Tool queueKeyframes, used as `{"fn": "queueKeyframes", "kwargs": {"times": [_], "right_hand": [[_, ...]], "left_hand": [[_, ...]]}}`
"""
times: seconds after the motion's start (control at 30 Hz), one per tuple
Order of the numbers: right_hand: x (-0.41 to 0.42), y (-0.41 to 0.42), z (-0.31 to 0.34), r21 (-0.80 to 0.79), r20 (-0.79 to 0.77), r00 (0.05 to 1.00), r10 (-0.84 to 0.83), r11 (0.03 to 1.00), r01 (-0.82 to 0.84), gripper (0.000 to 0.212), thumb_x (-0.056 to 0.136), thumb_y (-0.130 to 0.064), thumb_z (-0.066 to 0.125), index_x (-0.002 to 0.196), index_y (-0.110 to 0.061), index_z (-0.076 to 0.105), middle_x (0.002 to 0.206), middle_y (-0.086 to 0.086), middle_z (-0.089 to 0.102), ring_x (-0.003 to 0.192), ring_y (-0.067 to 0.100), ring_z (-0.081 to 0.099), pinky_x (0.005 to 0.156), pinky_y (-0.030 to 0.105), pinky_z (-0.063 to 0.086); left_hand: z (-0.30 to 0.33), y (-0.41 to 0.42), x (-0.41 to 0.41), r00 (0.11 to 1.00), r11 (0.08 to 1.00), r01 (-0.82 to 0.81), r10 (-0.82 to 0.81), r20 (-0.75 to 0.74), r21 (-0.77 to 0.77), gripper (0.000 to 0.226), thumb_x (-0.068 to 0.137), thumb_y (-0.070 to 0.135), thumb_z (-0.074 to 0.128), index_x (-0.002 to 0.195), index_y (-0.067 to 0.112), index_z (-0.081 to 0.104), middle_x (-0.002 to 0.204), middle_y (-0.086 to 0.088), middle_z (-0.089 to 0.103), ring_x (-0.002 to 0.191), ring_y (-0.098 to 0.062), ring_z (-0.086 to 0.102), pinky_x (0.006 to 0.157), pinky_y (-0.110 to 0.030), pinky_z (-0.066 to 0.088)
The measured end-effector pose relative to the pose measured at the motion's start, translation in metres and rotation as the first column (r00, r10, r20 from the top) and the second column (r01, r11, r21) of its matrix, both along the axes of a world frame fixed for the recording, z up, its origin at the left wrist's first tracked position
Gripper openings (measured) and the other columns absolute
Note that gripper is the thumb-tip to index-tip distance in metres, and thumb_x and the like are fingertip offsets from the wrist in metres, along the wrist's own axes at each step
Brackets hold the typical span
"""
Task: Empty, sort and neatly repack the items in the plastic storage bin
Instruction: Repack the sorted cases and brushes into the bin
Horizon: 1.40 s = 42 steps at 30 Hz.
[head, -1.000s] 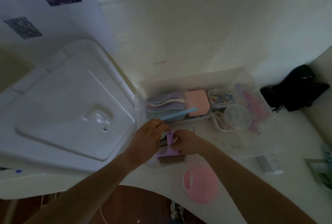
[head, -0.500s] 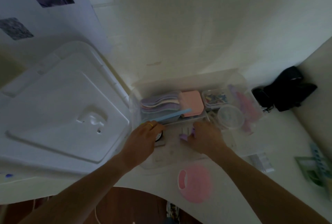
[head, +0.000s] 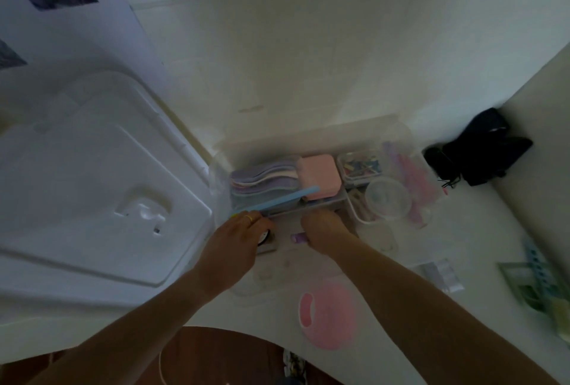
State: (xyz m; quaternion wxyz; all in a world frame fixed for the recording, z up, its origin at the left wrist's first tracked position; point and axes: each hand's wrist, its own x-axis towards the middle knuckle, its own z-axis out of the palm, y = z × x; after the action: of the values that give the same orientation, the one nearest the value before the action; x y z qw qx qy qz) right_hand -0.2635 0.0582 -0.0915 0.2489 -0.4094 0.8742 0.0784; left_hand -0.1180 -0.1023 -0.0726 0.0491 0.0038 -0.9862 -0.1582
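Both my hands are reaching down into the clear plastic storage bin (head: 311, 144) sitting on the white tabletop (head: 481, 230) up against the wall. My left hand (head: 237, 239) is resting over a small round dark-rimmed thing (head: 264, 237) near the bin's front left corner; the fingers are curling down over it, but I honestly can't tell if they're actually gripping it. My right hand (head: 324, 230) is curling its fingers around a small purple item (head: 298, 238), with the purple end sticking out to the left of the fist.

Inside the bin, along the back, a stack of pastel insoles (head: 262, 179) is lying next to a pink square case (head: 319, 176), with a light blue stick (head: 277, 201) leaning across the front of both. To the right of those, a small box of colourful bits (head: 361, 165) and a clear round tub (head: 388, 199).

The big white lid (head: 92, 199) is lying off to the left. A pink round thing (head: 328, 313) is sitting on the tabletop just in front of the bin, and a black bag (head: 481, 153) is off in the right corner.
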Motion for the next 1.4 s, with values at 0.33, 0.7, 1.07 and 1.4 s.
{"fn": "queueKeyframes", "kwargs": {"times": [0.33,0.7,1.07,1.4], "right_hand": [[-0.006,0.004,0.003,0.041,0.127,0.992,0.006,0.999,-0.012,0.042,0.096,-0.036,0.051,0.124,-0.006,0.060,0.130,0.018,0.059,0.123,0.035,0.053,0.102,0.047,0.045],[0.012,0.174,0.072,-0.837,0.009,0.846,-0.533,0.460,0.298,0.015,0.090,-0.028,0.061,0.102,-0.026,0.068,0.102,-0.006,0.065,0.096,0.016,0.059,0.081,0.026,0.049],[-0.053,0.305,0.019,-0.788,0.289,0.646,-0.706,0.207,0.579,0.022,0.092,-0.028,0.065,0.113,-0.024,0.065,0.110,-0.008,0.065,0.094,0.011,0.063,0.083,0.039,0.055],[-0.214,0.219,-0.036,-0.578,0.065,0.863,-0.501,0.685,0.442,0.042,0.091,-0.036,0.062,0.123,-0.010,0.057,0.110,0.014,0.058,0.104,0.033,0.060,0.086,0.041,0.046]], "left_hand": [[0.004,0.002,-0.002,0.999,0.999,0.015,-0.014,0.034,-0.041,0.025,0.085,0.006,0.060,0.101,0.024,0.064,0.098,0.003,0.061,0.087,-0.021,0.061,0.075,-0.032,0.051],[0.041,0.112,-0.073,0.999,0.999,0.038,-0.037,-0.036,0.022,0.054,0.096,0.055,0.034,0.138,0.026,0.051,0.139,-0.011,0.056,0.122,-0.035,0.057,0.099,-0.046,0.051],[0.058,0.262,-0.134,0.992,0.992,0.126,-0.126,-0.032,-0.007,0.048,0.098,0.050,0.041,0.137,0.023,0.052,0.141,-0.003,0.053,0.128,-0.026,0.052,0.106,-0.043,0.043],[0.042,0.261,-0.230,0.997,0.988,0.003,-0.016,-0.081,-0.152,0.044,0.093,0.038,0.045,0.129,0.015,0.058,0.133,-0.007,0.059,0.121,-0.027,0.056,0.105,-0.035,0.040]]}}
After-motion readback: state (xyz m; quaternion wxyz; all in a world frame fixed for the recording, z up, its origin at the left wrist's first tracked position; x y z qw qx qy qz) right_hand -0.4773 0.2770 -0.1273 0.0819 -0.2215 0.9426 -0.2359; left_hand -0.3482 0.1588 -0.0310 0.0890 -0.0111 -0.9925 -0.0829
